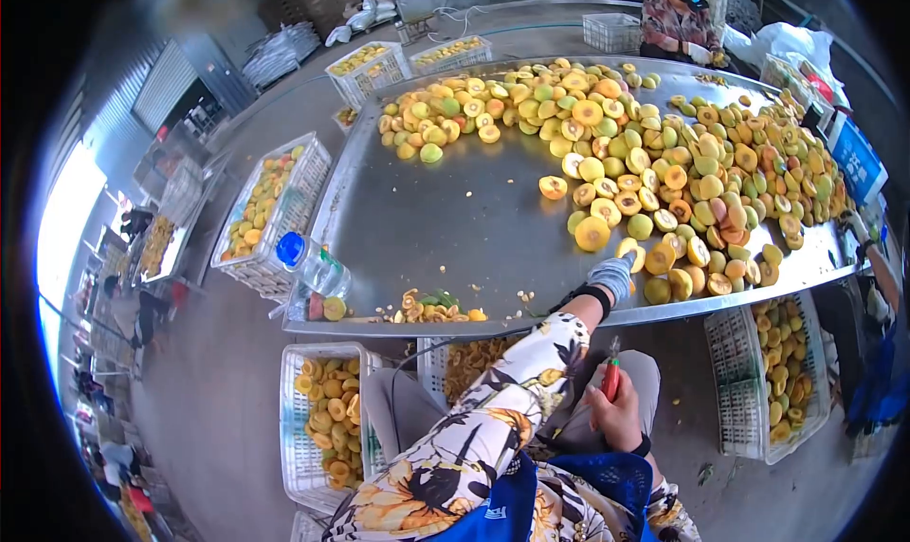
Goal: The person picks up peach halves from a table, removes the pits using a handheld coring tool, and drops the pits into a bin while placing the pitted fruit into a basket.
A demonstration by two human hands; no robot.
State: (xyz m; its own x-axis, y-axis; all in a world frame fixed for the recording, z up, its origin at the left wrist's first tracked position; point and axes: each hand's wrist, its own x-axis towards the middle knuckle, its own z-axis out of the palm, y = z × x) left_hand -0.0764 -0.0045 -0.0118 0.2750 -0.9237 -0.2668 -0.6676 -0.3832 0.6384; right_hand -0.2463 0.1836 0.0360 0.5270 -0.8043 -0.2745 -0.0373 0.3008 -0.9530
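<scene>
My left hand (611, 276), in a grey glove, reaches over the near edge of the metal table (427, 215). Its fingers close on a pale yellow peach half (631, 253) at the near side of a large heap of halved peaches (706, 177). Lower down, above my lap, my right hand (618, 411) is bare and wrapped around red-handled pliers (611, 379). Their narrow metal jaws point up and away from me; whether the jaws are apart is too small to tell.
A water bottle (315, 265) with a blue cap lies at the table's left corner, beside peach scraps (431, 307). Crates of peaches stand at my left (292, 428), right (725, 390) and beyond the table's left edge (308, 177). Co-workers sit at the far side (678, 25) and right (877, 267).
</scene>
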